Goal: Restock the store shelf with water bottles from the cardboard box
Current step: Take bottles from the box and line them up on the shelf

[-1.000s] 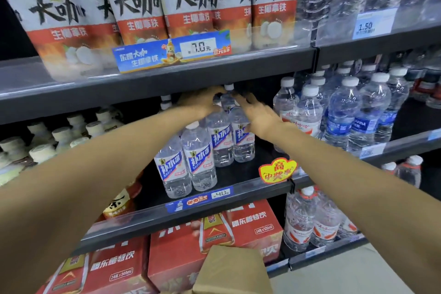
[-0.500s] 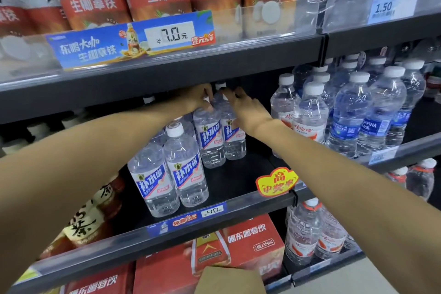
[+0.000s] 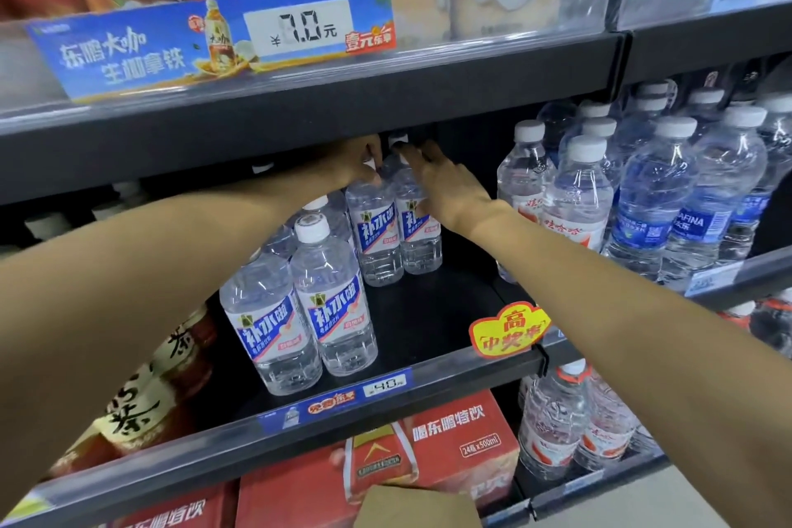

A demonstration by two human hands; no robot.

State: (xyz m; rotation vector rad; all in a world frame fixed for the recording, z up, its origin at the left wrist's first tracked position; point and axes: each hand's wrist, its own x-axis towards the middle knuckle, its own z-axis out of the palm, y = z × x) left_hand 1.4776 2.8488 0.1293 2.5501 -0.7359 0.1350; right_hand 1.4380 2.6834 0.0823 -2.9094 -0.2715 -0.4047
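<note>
Both my arms reach deep into the middle shelf (image 3: pixel 433 313). My left hand (image 3: pixel 351 167) grips the neck of a clear water bottle with a blue and white label (image 3: pixel 375 227). My right hand (image 3: pixel 441 184) rests with fingers spread on the top of the bottle beside it (image 3: pixel 422 240); whether it grips is unclear. Two more bottles of the same kind (image 3: pixel 308 313) stand at the shelf's front left, with others behind them. A brown flap of the cardboard box (image 3: pixel 411 508) shows at the bottom edge.
The upper shelf (image 3: pixel 385 99) hangs low over my hands. Other clear water bottles (image 3: pixel 643 201) fill the shelf to the right. Dark tea bottles (image 3: pixel 154 382) stand at the left. Red drink cartons (image 3: pixel 450 437) sit below. A yellow and red promo tag (image 3: pixel 510 328) sticks up at the shelf's front edge.
The view has shifted down and closer to the shelf. Both hands stay on the tops of the two back bottles, which have barely moved.
</note>
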